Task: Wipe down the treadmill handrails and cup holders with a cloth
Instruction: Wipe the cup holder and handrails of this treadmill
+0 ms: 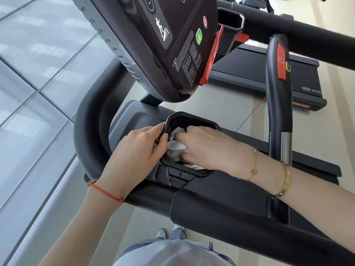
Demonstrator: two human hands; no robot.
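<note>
Your right hand point(207, 148) reaches down into the cup holder point(194, 118), its fingers spread and bent over the white cloth point(176, 145), pressing it against the inside of the cup. The fingertips dip below the rim on the far side, so you cannot tell how tightly they close round the fabric. The cloth is bunched, most of it inside the cup holder, with a small fold showing at the near rim under your palm.

Your left hand point(138, 150) grips the left rim of the cup holder: the thumb hooks over the edge at the far left corner and the fingers curl around the rim beside the cloth, touching it.

A red string bracelet point(106, 191) sits on your left wrist; a thin gold chain point(254, 164) and a gold bangle point(285, 181) sit on your right wrist.

The cup holder is set into the grey console tray point(132, 116), near its left end. The curved black handrail point(90, 116) wraps around the left edge of the tray and runs under your left wrist. Above the tray hangs the tilted control panel point(172, 45) with a green button point(198, 36). A centre grip bar point(276, 104) with a red stop button point(281, 62) stands to the right of your right hand.
</note>
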